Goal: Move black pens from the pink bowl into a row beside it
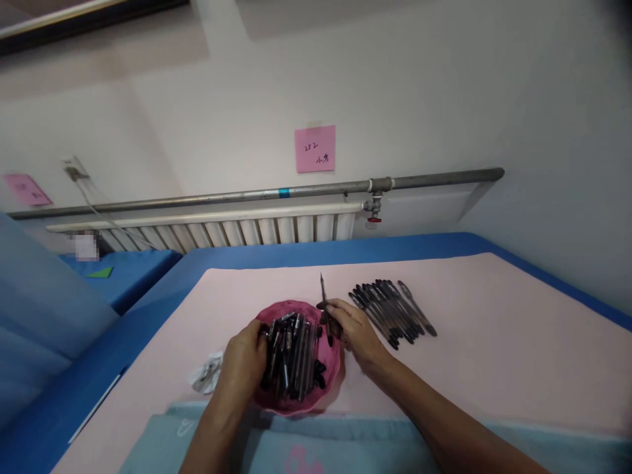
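Note:
A round pink basket [332,388] holds black pen caps, clear barrels and other pen parts [296,349]. My left hand [245,355] is at its left rim, fingers curled over the dark parts; what they grip is hidden. Above the right rim, my right hand [351,327] pinches a thin pen refill [323,288], its tip pointing up. Other dark pieces show by those fingers, too small to make out. Right of this hand lies a row of capped black pens [390,309], side by side and slanted, with one pen [417,308] at the row's right end.
Pale pink paper [494,368] covers the blue-edged table. Crumpled clear plastic [207,373] lies left of the basket. Light blue cloth [365,444] runs along the near edge. A radiator [266,230] and pipe [434,179] with a red-handled valve [374,219] stand behind.

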Demonstrator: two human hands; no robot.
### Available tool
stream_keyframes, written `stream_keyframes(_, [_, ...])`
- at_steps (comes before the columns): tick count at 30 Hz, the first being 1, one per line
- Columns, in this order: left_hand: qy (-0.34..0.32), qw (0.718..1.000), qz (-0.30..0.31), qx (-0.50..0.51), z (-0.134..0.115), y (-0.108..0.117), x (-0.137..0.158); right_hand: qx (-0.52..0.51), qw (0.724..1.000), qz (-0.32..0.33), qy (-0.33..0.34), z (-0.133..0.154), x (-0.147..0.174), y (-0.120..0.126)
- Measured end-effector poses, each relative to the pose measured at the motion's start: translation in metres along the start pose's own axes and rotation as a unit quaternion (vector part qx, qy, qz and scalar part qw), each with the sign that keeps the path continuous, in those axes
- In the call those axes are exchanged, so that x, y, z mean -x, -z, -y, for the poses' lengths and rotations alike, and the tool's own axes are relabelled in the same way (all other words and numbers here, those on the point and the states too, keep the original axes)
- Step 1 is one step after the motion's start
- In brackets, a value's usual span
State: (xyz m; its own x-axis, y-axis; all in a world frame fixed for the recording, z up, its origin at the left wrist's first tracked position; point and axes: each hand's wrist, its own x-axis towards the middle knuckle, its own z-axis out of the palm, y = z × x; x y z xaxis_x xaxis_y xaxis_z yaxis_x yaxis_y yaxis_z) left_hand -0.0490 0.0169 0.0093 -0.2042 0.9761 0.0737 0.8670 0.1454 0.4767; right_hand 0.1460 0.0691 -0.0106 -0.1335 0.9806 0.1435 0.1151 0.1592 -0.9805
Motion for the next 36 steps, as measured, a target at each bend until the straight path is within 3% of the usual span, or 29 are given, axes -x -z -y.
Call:
stream_keyframes(11, [0.006,0.999,-0.007,0.048,0.0,0.013,0.004,-0.025,0.999,0.008,-0.028,0.002,0.004,-0.002])
stream_keyframes(16, [0.027,0.998,-0.006,0.048,0.001,0.018,0.005,-0.02,1.0,0.003,-0.002,-0.002,0.001,-0.003])
stream_keyframes(23, [-0.004,0.999,-0.009,0.05,0.007,0.021,0.004,-0.019,1.0,-0.006,-0.009,0.001,0.001,-0.004])
stream_keyframes(26, [-0.007,1.0,0.008,-0.018,0.008,0.021,0.004,-0.025,1.0,-0.003,-0.013,0.002,0.002,-0.004])
stream_keyframes(31, [0.01,0.979,0.092,-0.184,-0.002,0.01,0.007,-0.029,0.999,0.002,-0.013,-0.002,0.0,-0.005])
stream_keyframes(36, [0.025,0.966,0.106,-0.236,-0.015,0.0,0.009,-0.031,0.999,0.006,-0.01,-0.003,0.0,-0.005])
